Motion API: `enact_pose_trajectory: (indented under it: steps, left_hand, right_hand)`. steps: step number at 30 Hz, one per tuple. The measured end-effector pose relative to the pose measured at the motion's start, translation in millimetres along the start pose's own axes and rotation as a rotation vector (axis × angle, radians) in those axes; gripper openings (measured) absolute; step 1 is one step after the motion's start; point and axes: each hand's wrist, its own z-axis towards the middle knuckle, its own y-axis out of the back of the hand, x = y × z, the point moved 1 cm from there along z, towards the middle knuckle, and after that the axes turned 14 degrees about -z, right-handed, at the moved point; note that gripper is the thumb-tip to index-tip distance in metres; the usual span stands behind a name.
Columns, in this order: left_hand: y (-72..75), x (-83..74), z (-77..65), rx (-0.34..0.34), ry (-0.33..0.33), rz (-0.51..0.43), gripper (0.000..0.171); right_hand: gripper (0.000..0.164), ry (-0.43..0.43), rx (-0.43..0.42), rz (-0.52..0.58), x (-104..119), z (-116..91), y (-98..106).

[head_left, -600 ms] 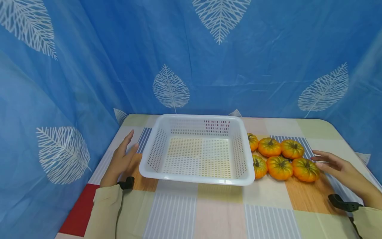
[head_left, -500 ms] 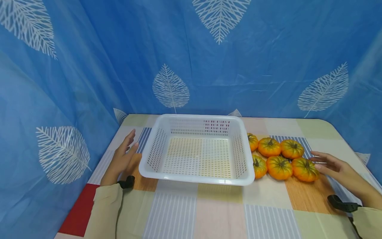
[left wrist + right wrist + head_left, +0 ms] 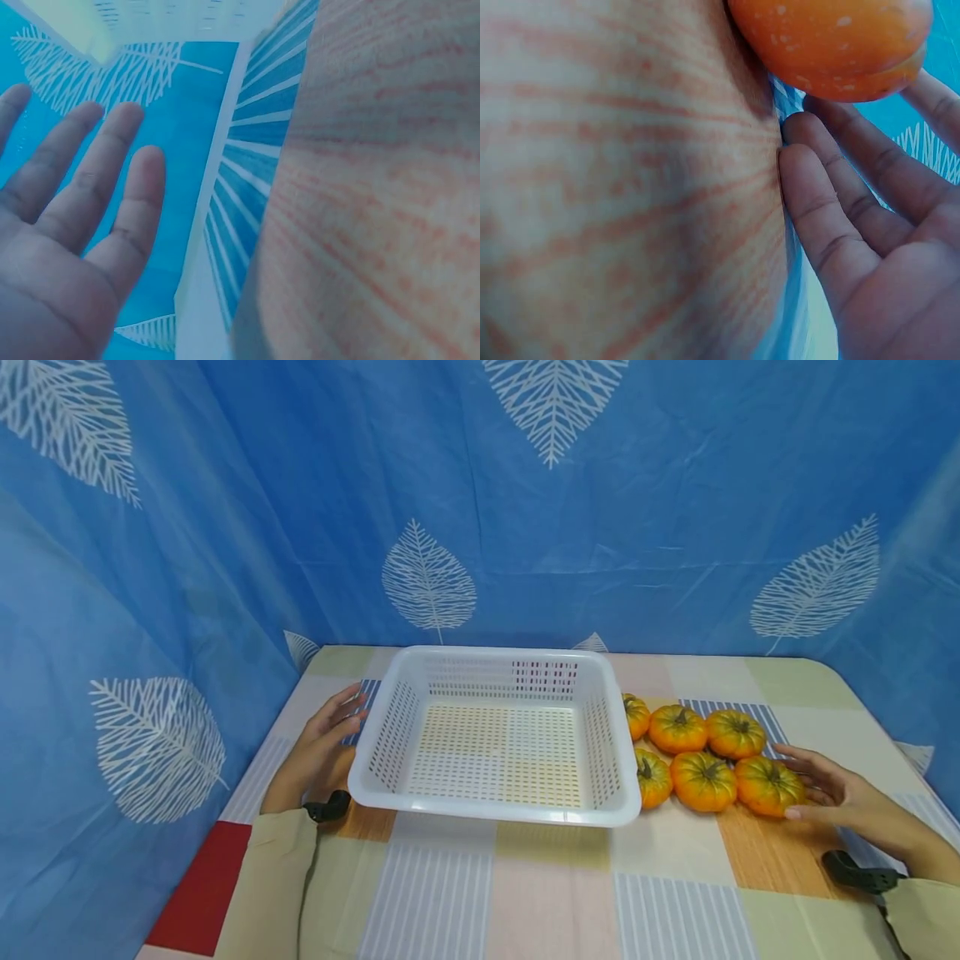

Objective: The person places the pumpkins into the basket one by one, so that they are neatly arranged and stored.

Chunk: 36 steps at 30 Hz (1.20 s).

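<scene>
A white plastic basket (image 3: 491, 811) with slotted walls stands on the table, nothing inside it. Just off its left rim is my left hand (image 3: 321, 743), fingers spread and slightly bent; in the left wrist view the basket's wall (image 3: 180, 21) shows above the fingertips. To the basket's right lie several small orange pumpkins with green tops in two rows. My right hand (image 3: 843, 793) is at the right end of the front row, around the right side of the end pumpkin (image 3: 770, 786). In the right wrist view its loosely straight fingers (image 3: 814, 195) reach along the tablecloth beneath that pumpkin's side.
A patchwork tablecloth (image 3: 555, 902) with striped, pastel and wood-patterned squares covers the table. Blue curtains (image 3: 675, 502) with white leaf prints hang behind and at both sides. The basket's right wall partly hides the nearest pumpkins.
My left hand has moved right, closer to the basket's rim. The right hand has come left to the end pumpkin, its thumb dropping lower. Basket and pumpkins stay in place.
</scene>
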Motion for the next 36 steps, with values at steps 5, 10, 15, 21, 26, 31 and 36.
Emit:
enact_pose_trajectory:
  steps: [5, 10, 15, 21, 26, 31, 36]
  left_hand:
    - [0.5, 6.0, 4.1, 0.03, 0.041, -0.096, 0.073]
    - [2.3, 8.3, 6.9, 0.076, 0.062, -0.115, 0.075]
    - [4.0, 12.9, 10.7, 0.158, 0.032, -0.168, 0.076]
    - [1.4, 17.6, 12.6, 0.202, 0.051, -0.248, 0.078]
    - [-0.2, 17.6, 12.8, 0.232, 0.032, -0.27, 0.076]
    - [-1.1, 17.6, 13.2, 0.273, 0.025, -0.303, 0.073]
    - [-0.3, 19.1, 15.9, 0.31, 0.018, -0.309, 0.073]
  right_hand:
    - [0.091, -0.048, 0.066, 0.023, 2.7, 2.2, -0.3]
    - [0.084, -0.044, 0.075, 0.065, 6.6, 4.3, 1.5]
    - [0.073, -0.044, 0.066, 0.074, 6.8, 4.5, 1.9]
    - [0.069, -0.037, 0.037, 0.043, 3.9, 1.2, 0.5]
    - [0.069, -0.023, 0.01, 0.032, 3.4, -1.8, 0.7]
    - [0.065, 0.016, -0.021, -0.032, 5.8, -1.7, 6.1]
    - [0.065, 0.043, -0.05, -0.054, 10.0, -2.9, 11.6]
